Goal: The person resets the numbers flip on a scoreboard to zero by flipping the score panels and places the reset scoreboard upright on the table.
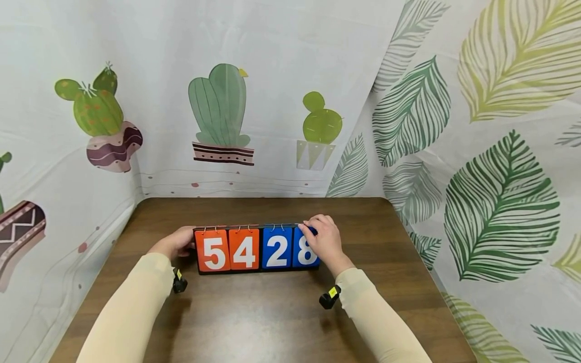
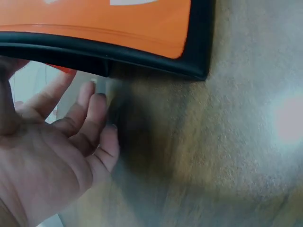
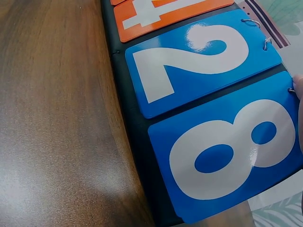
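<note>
A tabletop flip scoreboard (image 1: 260,249) stands on the table, its ringed cards reading 5 and 4 in orange, 2 and 8 in blue. My left hand (image 1: 177,242) holds its left end. In the left wrist view, the thumb and index finger (image 2: 59,90) meet the board's edge while the other fingers curl beside it; the thumb tip is hidden. At the top right corner my right hand (image 1: 326,241) pinches the board, thumb in front and fingers over the top edge, partly covering the blue 8 card (image 3: 189,137). Only a sliver of that hand shows in the right wrist view.
The brown wooden table (image 1: 254,322) has rounded far corners. A white curtain with printed cacti (image 1: 272,30) hangs behind it, and leaf-patterned cloth (image 1: 499,212) hangs at the right. Black wrist cameras (image 1: 330,297) hang below both sleeves.
</note>
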Demonstrator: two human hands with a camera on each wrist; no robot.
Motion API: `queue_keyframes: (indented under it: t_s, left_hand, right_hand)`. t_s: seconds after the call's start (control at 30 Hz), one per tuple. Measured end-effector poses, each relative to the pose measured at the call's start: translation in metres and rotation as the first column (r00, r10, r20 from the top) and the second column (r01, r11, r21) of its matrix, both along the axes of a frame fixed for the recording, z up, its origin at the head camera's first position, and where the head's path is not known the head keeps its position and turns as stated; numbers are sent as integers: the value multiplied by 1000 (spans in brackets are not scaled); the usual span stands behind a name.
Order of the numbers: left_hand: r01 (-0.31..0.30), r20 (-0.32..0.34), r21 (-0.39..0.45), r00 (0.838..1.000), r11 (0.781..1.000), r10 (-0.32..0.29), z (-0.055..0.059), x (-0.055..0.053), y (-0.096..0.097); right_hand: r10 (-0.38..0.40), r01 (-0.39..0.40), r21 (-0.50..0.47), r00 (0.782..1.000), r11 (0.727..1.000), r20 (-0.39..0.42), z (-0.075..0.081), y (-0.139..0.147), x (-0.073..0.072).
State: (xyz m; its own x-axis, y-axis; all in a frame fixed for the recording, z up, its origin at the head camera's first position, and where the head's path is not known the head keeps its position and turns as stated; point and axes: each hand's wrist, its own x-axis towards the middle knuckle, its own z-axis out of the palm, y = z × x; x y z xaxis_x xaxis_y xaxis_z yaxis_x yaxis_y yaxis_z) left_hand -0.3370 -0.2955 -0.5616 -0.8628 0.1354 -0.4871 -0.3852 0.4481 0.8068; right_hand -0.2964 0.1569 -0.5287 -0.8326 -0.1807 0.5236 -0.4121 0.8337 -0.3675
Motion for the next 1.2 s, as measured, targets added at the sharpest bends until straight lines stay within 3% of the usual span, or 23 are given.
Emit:
queue_keyframes:
  t_s: [0.13, 0.37, 0.53, 0.87, 1.2]
  left_hand:
    - [-37, -41, 20, 998, 999, 38, 3, -2, 0]
    - [-177, -14, 159, 983, 971, 181, 6, -13, 3]
    - [-235, -7, 173, 971, 956, 240, 15, -16, 7]
    - [-293, -19, 239, 952, 926, 306, 51, -13, 20]
    - [-281, 28, 398, 955, 873, 294, 87, -12, 32]
  right_hand:
    - [1, -1, -2, 1000, 1000, -3, -1, 0, -1]
    - [2, -2, -4, 1000, 1000, -1, -1, -1, 0]
    - [6, -6, -17, 1000, 1000, 10, 0, -1, 0]
    - [-13, 15, -39, 999, 999, 41, -1, 0, 1]
    - [-11, 14, -66, 999, 998, 51, -4, -1, 1]
